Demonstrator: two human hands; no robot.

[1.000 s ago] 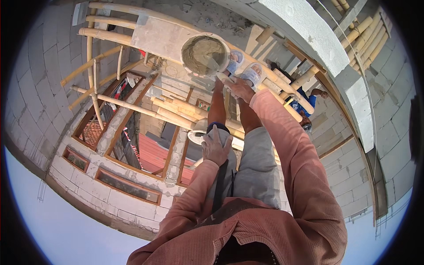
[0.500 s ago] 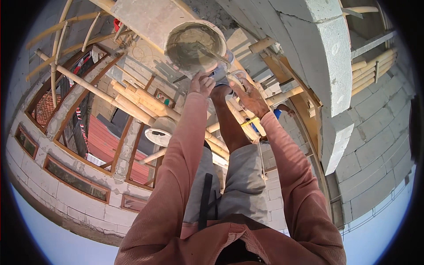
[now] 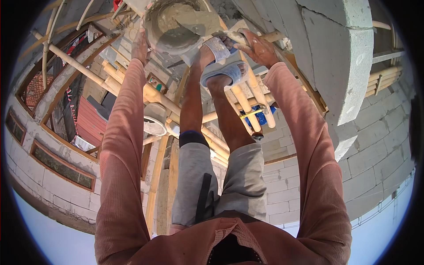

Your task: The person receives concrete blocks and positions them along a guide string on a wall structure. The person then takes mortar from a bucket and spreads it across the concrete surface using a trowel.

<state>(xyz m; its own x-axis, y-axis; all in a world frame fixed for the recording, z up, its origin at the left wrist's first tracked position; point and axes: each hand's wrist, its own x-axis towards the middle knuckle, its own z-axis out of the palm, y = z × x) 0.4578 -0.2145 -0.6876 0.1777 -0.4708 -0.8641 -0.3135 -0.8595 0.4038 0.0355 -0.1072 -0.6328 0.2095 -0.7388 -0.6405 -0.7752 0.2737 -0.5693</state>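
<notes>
My left hand [image 3: 141, 49] grips the left side of a round bucket [image 3: 149, 22] of grey wet mortar [image 3: 163, 37] at the top centre. My right hand [image 3: 259, 47] holds the pale handle of a trowel [image 3: 197, 28], whose mortar-smeared blade lies over the bucket. My feet, in blue-grey sandals [image 3: 223, 75], are just right of and below the bucket, standing among bamboo poles [image 3: 240, 99].
A block wall with a ledge [image 3: 331, 88] rises close on my right. Bamboo scaffolding [image 3: 70, 62] spans the left, above window openings [image 3: 62, 168] and red roofing [image 3: 92, 110]. A white round container [image 3: 154, 128] sits lower down. A person in blue [image 3: 267, 115] is below the poles.
My left hand has moved from my knee up to the bucket's side. My right hand has risen right with the trowel. The bucket has shifted up and left in view.
</notes>
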